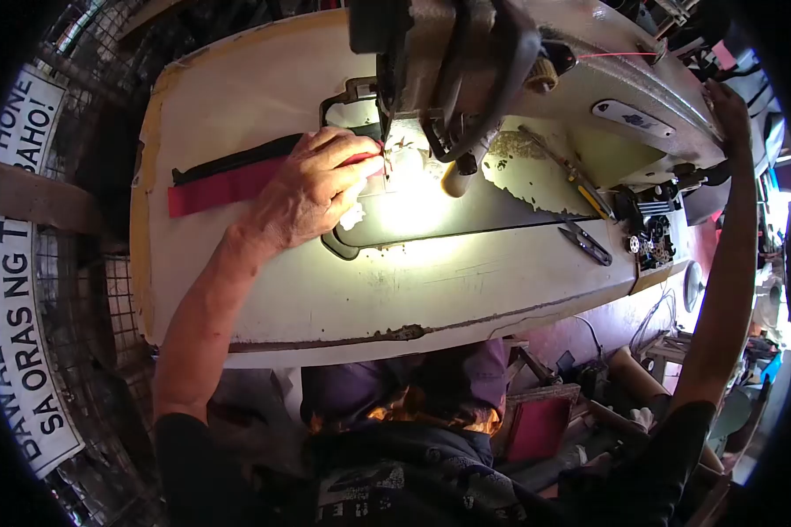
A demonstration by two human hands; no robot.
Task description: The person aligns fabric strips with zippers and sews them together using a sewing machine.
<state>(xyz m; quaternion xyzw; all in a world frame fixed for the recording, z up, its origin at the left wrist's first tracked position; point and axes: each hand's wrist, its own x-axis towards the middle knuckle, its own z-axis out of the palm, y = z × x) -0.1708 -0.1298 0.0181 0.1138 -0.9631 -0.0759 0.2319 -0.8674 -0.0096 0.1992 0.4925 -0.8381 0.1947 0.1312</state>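
Observation:
Beside the needle of a sewing machine [448,79], my left hand [315,186] presses down on a strip of red fabric [224,186] with a black strip [237,158] along its far side. Its fingers are bent together over the fabric's end, and a bit of white material [351,216] shows under them. The strips trail off to the left over the white table [264,303]. Far to the right, my right hand [728,112] reaches to the right end of the machine; its fingers are too small and dark to make out.
Thread snips [586,243] and a yellow-handled tool [591,195] lie right of the needle. A box of small metal parts [655,244] sits at the table's right edge. Wire mesh and a lettered sign [26,290] stand at the left.

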